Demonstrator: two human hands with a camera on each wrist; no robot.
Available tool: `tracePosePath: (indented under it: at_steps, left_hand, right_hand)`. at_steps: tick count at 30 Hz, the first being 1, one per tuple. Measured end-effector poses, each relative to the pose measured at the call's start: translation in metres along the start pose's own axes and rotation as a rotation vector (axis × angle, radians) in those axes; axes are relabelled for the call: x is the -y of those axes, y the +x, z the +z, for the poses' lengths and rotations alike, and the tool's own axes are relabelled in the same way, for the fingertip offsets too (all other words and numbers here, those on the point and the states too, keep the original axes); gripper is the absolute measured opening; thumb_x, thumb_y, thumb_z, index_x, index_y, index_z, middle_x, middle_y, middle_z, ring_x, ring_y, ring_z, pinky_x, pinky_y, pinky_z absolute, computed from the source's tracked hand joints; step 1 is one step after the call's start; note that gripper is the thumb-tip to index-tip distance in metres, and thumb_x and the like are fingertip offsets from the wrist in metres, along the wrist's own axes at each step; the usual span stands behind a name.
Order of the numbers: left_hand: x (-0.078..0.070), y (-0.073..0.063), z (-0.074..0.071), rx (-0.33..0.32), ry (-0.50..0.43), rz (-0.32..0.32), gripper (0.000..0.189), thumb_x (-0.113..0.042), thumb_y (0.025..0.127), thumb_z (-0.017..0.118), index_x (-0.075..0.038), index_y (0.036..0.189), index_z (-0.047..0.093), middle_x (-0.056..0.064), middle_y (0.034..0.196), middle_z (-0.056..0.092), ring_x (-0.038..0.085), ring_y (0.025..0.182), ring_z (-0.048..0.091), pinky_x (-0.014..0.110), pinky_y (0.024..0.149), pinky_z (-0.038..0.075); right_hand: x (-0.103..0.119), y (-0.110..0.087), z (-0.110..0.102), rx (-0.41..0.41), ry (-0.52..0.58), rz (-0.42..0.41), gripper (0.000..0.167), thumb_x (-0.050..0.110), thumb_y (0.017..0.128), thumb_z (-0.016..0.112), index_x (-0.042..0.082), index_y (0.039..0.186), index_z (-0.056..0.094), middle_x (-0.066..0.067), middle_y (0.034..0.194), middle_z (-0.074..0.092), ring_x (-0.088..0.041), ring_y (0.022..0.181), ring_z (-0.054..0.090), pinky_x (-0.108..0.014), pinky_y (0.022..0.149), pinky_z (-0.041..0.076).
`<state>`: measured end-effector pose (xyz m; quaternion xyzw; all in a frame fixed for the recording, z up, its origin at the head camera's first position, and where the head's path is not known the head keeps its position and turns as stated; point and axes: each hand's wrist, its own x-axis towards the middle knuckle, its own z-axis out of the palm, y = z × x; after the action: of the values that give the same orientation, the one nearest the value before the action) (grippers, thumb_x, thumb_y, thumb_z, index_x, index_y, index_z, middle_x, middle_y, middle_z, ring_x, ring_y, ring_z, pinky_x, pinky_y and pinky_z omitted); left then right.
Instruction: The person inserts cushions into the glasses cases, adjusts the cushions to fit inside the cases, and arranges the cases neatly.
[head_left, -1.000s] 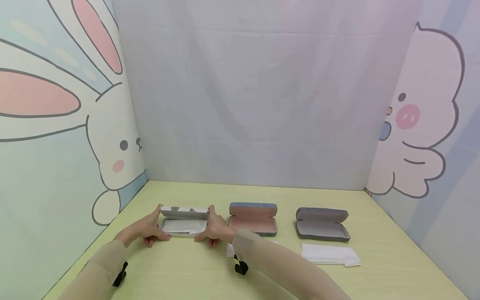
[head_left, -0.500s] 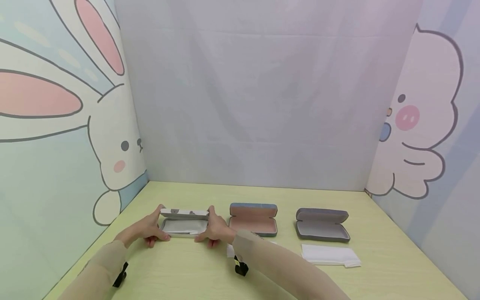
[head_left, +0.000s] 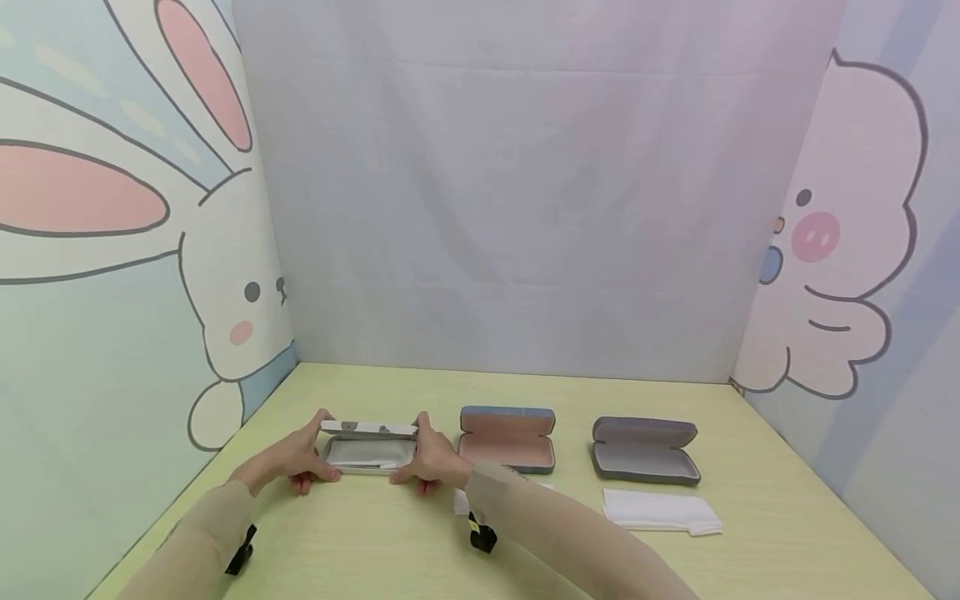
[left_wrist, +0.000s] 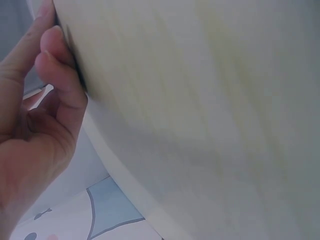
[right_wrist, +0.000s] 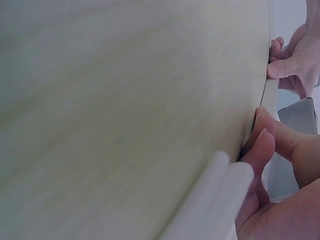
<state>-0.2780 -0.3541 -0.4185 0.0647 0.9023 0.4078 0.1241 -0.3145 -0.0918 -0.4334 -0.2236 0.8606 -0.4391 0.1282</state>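
A white glasses case (head_left: 369,430) with grey printed patches lies on the table at the left, its lid partway down. Inside its base rests a folded white cloth (head_left: 360,454). My left hand (head_left: 302,454) grips the case's left end, thumb at the front edge and index finger up at the lid. At the opposite end my right hand (head_left: 432,454) holds it the same way. The left wrist view has curled fingers (left_wrist: 60,70) against the case's side. In the right wrist view both hands meet the case's front edge.
To the right stand a blue glasses case (head_left: 510,451) with pink lining and a grey glasses case (head_left: 647,458), both with lids up. One folded white cloth (head_left: 652,510) lies before the grey case; another cloth (head_left: 461,502) is mostly hidden by my right sleeve.
The white case's lid has tilted down toward the front, hiding slightly more of its inside. Both hands have kept their places on its ends.
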Motion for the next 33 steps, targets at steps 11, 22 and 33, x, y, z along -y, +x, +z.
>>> tracePosePath:
  at_steps: [11, 22, 33]
  left_hand:
    - [-0.0022, -0.0001, 0.0005, -0.019, 0.003, -0.008, 0.084, -0.02, 0.076, 0.082, -0.013, 0.131, 0.019, 0.005, 0.053, 0.053, 0.011, 0.039, 0.05, 0.024, 0.038, 0.046]
    - [0.0006, -0.0011, 0.0016, -0.012, -0.01, 0.016, 0.079, -0.019, 0.077, 0.081, -0.012, 0.128, 0.021, 0.005, 0.052, 0.054, 0.011, 0.039, 0.049, 0.025, 0.038, 0.047]
    - [0.0008, -0.0021, 0.0019, -0.014, -0.012, 0.03, 0.078, -0.018, 0.078, 0.081, -0.01, 0.128, 0.022, 0.006, 0.054, 0.055, 0.01, 0.04, 0.05, 0.025, 0.039, 0.047]
  right_hand:
    - [0.0016, -0.0017, -0.0022, -0.001, -0.009, -0.006, 0.07, 0.02, 0.072, 0.086, 0.016, 0.118, 0.034, -0.012, 0.057, 0.058, -0.016, 0.031, 0.049, -0.031, 0.033, 0.047]
    - [0.001, -0.0037, -0.0011, 0.0, -0.006, -0.023, 0.068, 0.02, 0.073, 0.086, 0.015, 0.117, 0.035, -0.011, 0.064, 0.057, -0.016, 0.032, 0.05, -0.031, 0.034, 0.047]
    - [0.001, -0.0058, -0.0021, 0.006, 0.011, -0.044, 0.066, 0.019, 0.074, 0.085, 0.014, 0.118, 0.036, -0.01, 0.069, 0.058, -0.015, 0.033, 0.05, -0.031, 0.034, 0.047]
